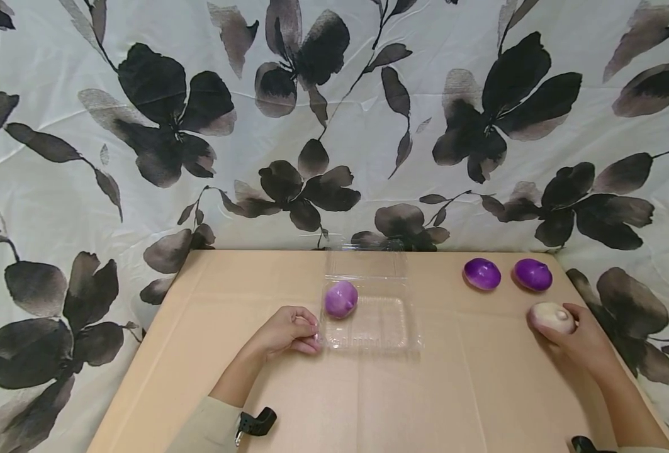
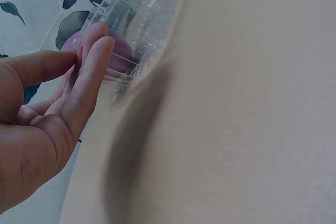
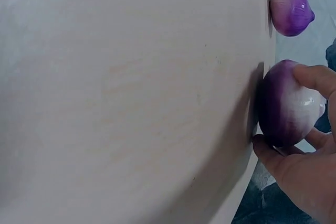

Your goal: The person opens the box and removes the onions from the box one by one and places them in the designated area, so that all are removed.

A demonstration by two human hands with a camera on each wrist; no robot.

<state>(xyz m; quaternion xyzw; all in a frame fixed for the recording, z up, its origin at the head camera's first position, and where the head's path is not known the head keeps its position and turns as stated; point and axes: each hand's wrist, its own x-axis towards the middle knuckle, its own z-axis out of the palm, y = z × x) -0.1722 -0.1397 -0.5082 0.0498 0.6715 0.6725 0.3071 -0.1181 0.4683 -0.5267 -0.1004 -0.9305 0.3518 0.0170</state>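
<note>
A clear plastic clamshell tray (image 1: pixel 393 343) lies open on the tan table, and one purple onion (image 1: pixel 341 299) sits in its left end. My left hand (image 1: pixel 289 330) pinches the tray's left rim (image 2: pixel 126 72) with its fingertips (image 2: pixel 97 45); the onion (image 2: pixel 118 51) shows through the plastic. My right hand (image 1: pixel 574 333) grips a pale purple-and-white onion (image 1: pixel 552 316) at the table's right edge. In the right wrist view that onion (image 3: pixel 289 106) rests against the table with my fingers curled round it.
Two more purple onions (image 1: pixel 482 274) (image 1: pixel 533 274) lie at the back right of the table; one (image 3: pixel 291 10) shows in the right wrist view. A floral cloth (image 1: pixel 334 126) hangs behind and around the tan table (image 1: pixel 453 402).
</note>
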